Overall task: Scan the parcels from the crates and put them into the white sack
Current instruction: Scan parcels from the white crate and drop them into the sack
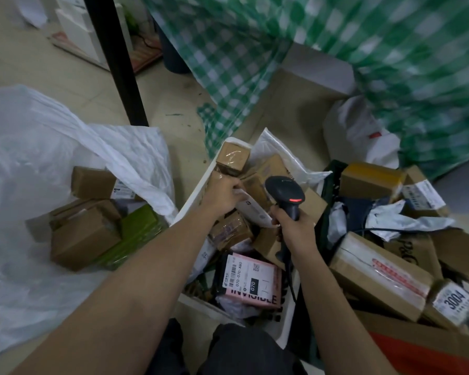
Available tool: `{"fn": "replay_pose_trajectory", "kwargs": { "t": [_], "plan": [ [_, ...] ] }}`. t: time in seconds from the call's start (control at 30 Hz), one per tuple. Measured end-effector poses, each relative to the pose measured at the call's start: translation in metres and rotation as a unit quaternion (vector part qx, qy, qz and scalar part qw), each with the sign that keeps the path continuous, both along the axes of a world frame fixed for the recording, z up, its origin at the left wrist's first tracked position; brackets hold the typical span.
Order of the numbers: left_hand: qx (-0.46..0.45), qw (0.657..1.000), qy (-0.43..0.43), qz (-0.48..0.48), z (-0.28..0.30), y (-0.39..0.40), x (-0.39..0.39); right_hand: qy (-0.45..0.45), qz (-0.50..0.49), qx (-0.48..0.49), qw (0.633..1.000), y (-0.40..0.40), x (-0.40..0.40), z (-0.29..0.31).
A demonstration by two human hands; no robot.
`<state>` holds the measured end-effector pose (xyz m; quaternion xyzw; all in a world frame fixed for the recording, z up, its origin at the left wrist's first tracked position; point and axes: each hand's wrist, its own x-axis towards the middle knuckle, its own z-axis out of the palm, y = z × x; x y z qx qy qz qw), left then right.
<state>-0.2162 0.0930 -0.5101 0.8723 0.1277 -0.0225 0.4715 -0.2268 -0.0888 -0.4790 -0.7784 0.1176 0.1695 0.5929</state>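
White sack (25,158): open at far left, brown boxes (84,236) already inside.
My left hand (224,194): gripping a white parcel (252,209) in the white crate (198,193).
My right hand (294,228): wrapped around the black scanner (286,194), red light on.
Dark crate (333,171): far right, piled with parcels.

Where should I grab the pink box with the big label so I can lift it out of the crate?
Grab the pink box from above, by its two long side edges. It lies flat, label up, on top of the pile in the white crate, so nothing covers those edges, while its underside is probably hard to reach.
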Motion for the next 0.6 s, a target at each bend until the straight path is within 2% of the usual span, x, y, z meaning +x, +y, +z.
{"fn": "replay_pose_trajectory", "kwargs": {
  "t": [0.17,0.3,0.47,0.6],
  "plan": [
    [0.016,0.995,-0.066,0.068,0.015,0.024,-0.017,-0.043,-0.031,-0.007,0.999,0.007,0.0,0.004],
    [-0.026,0.984,-0.108,0.138,0.049,0.051,-0.05,-0.082,-0.063,0.026,0.994,0.033,-0.002,0.023],
    [-0.07,0.962,-0.17,0.203,0.082,0.072,-0.097,-0.111,-0.002,0.041,0.993,0.082,-0.003,0.064],
    [-0.097,0.945,-0.208,0.235,0.097,0.073,-0.127,-0.087,0.064,0.013,0.994,0.1,-0.012,0.077]
  ]
}}
